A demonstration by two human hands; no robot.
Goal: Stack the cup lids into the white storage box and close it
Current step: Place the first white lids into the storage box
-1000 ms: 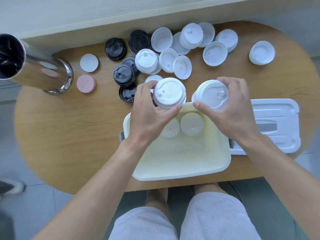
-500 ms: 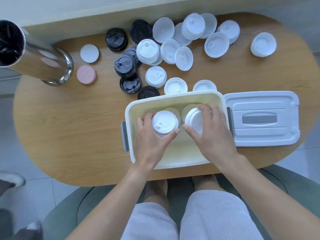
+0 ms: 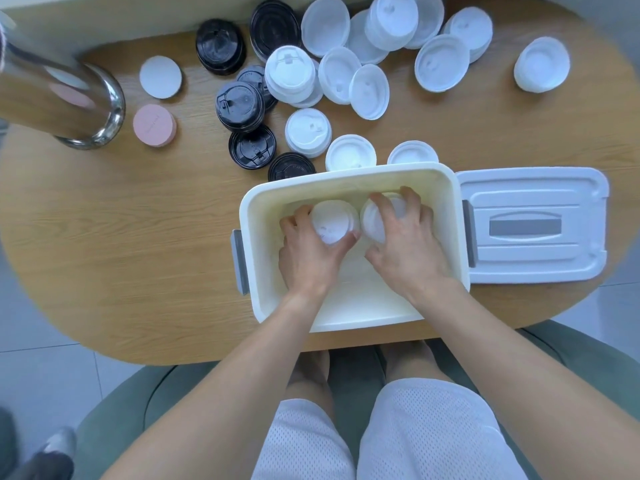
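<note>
I have both hands down inside the white storage box (image 3: 446, 202) at the tabletop's near edge. My left hand (image 3: 308, 258) curls its fingers round one white lid stack (image 3: 333, 221); my right hand (image 3: 405, 247), fingers spread, grips another (image 3: 372, 220).

- Light wood-grain oval table (image 3: 121, 237).
- White rectangular plastic storage box (image 3: 346, 181), grey latches (image 3: 240, 261).
- White box cover (image 3: 533, 226), grey handle inset.
- Round plastic cup lids: white (image 3: 441, 62), glossy black (image 3: 220, 46).
- Round coasters: pink (image 3: 154, 125), white (image 3: 160, 77).
</note>
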